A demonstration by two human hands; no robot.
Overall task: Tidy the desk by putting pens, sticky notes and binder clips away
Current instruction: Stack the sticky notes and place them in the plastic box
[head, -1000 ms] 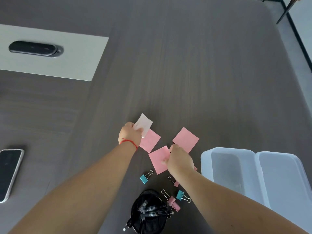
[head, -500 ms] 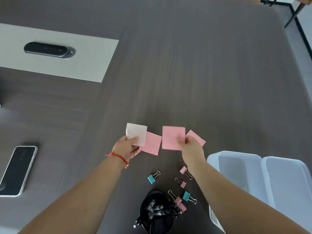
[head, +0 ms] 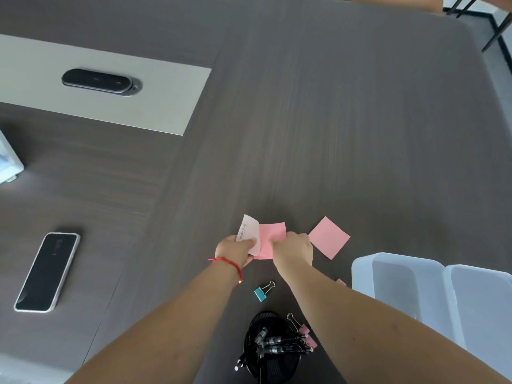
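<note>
My left hand (head: 235,249) pinches a pale sticky note (head: 249,231) with writing on it, curled upward. My right hand (head: 295,249) holds a pink sticky note (head: 273,235) and presses it against the left hand's notes, so both hands meet on the small stack. Another pink sticky note (head: 329,237) lies flat on the desk just right of my right hand. A teal binder clip (head: 261,292) lies below the hands. Pink binder clips (head: 304,332) rest beside a black mesh pen holder (head: 273,353) with several pens in it.
An open translucent plastic box (head: 363,275) and its lid (head: 482,314) stand at the lower right. A black phone (head: 47,271) lies at the left. A grey inset panel with a dark oval device (head: 101,82) is at the far left. A white box corner (head: 8,162) shows at the left edge.
My right hand has carried its pink note leftward onto the notes in my left hand. The two hands, apart before, now touch. One pink note stays on the desk.
</note>
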